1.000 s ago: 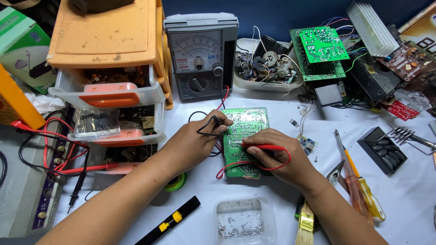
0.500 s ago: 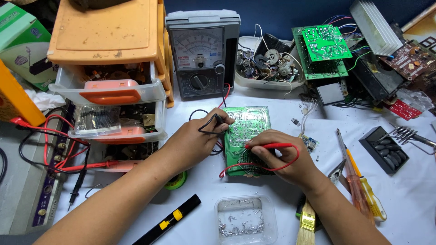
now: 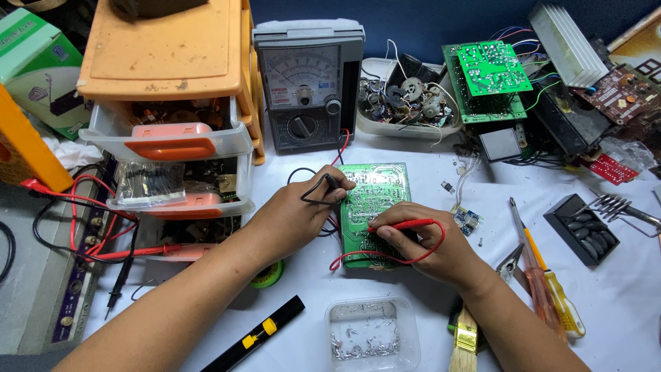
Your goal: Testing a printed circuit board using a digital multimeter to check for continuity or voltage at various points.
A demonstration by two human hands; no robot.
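Nearest you, your right hand (image 3: 427,248) keeps its fingers pinched on the red probe (image 3: 403,224), tip unmoved on the green circuit board (image 3: 372,200) lying on the desk (image 3: 620,303). Your left hand (image 3: 299,213) still presses the black probe (image 3: 329,182) to the board's edge; beyond, the analog multimeter (image 3: 306,86) reads a steady contact.
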